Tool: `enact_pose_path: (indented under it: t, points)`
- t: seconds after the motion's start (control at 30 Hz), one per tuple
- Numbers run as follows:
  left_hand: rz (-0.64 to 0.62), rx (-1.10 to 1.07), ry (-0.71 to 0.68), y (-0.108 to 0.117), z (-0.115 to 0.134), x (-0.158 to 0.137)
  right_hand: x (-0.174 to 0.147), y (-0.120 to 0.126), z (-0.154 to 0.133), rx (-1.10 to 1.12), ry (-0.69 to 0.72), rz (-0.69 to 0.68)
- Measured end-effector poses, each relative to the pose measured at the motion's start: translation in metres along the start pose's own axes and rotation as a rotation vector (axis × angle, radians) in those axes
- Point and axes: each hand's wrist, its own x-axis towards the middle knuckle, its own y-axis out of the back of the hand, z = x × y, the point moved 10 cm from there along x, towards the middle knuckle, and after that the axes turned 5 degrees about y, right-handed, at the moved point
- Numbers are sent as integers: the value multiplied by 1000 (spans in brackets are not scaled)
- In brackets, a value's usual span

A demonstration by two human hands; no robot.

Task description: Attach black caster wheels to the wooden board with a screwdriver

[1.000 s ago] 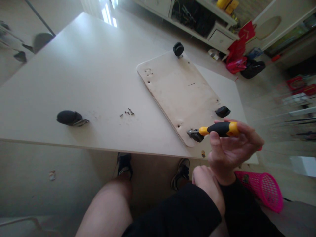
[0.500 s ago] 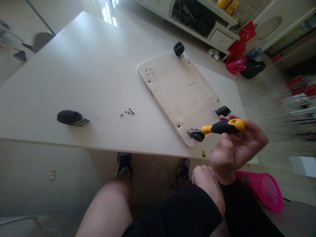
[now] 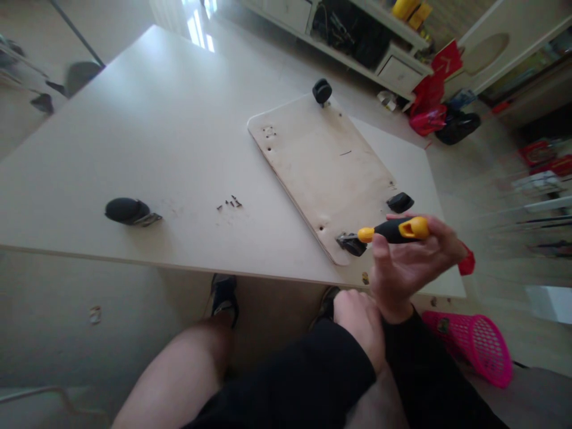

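My right hand (image 3: 406, 268) is closed around a yellow and black screwdriver (image 3: 393, 230), its thumb near the front of the handle. The shaft reaches a black caster wheel (image 3: 356, 245) at the near corner of a pale wooden board (image 3: 308, 161). My left hand (image 3: 358, 319), fingers curled, lies beside my right wrist below the table edge; what is inside it, if anything, is hidden. Two other casters, one at the far corner (image 3: 322, 91) and one on the right side (image 3: 400, 202), sit on the board. A loose caster (image 3: 128, 211) lies on the table, with several small screws (image 3: 230, 203) between.
The white table (image 3: 179, 119) has its near edge just in front of my knees. A pink mesh basket (image 3: 487, 348) stands low at the right. Behind the table are a white cabinet (image 3: 400, 72), a red bag (image 3: 426, 119) and a black bag (image 3: 458, 125).
My right hand and the screwdriver handle have shifted a little left, and the handle has turned. My left hand has moved slightly left and up. The screwdriver's tip stays at the caster.
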Motion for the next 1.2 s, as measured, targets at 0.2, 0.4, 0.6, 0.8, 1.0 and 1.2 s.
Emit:
enact_pose_path:
  t: [0.2,0.4,0.6,0.8,1.0,1.2]
  points:
    - [256,227,51,80,-42,-6,-3,-11,19,3,-119,-29]
    - [471,10,143,130,-89,3,11,-10,14,8,-93,-126]
    - [536,-318,125,135,-99,18,18,2,22,36,-108,-125]
    - [468,-456,109,123,-101,37,26,4,22,61,-84,-136]
    - [455,-465,70,122,-99,44,26,-3,24,65,-101,-160]
    - [440,-464,52,123,-90,45,24,-8,24,119,-79,-167]
